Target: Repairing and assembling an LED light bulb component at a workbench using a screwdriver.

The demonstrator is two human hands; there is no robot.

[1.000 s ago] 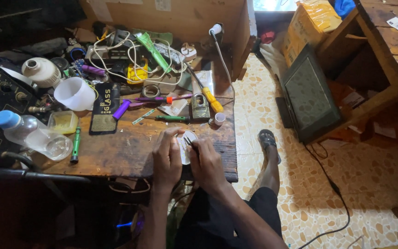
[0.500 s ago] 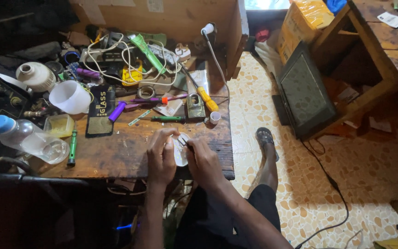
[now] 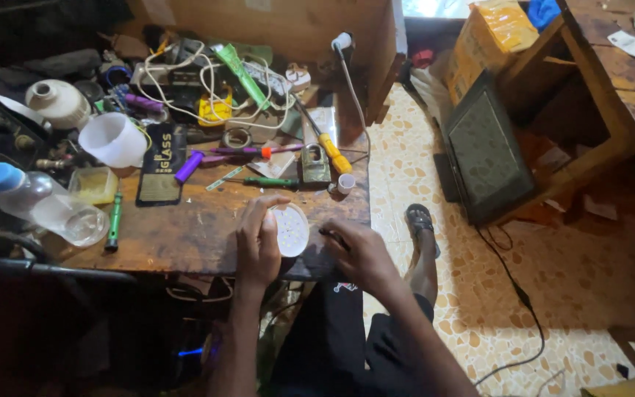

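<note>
White round disc (image 3: 292, 229), dotted face turned up and toward the camera, sits at the near edge of the bench (image 3: 200, 228), toward its near right corner. It looks like a small lamp plate; details too small to confirm.

Left hand (image 3: 259, 239): grip closed around the disc's left rim, fingers curled over the top, disc tilted on edge rather than flat.

Right hand (image 3: 361, 254): just right of the disc, not touching it; grip pinched together on a thin dark tool (image 3: 332, 235) whose tip points left at the disc. Tool's long axis runs roughly along the bench edge.

Outward: small white cap (image 3: 345, 183) and brass padlock (image 3: 315, 165) lie behind the right hand, a green-handled screwdriver (image 3: 262, 181) just left of them. Yellow-handled screwdriver (image 3: 332, 153) behind the padlock. Far left edge: plastic bottle with blue cap (image 3: 38, 206). Nothing lies between tool tip and disc.
</note>
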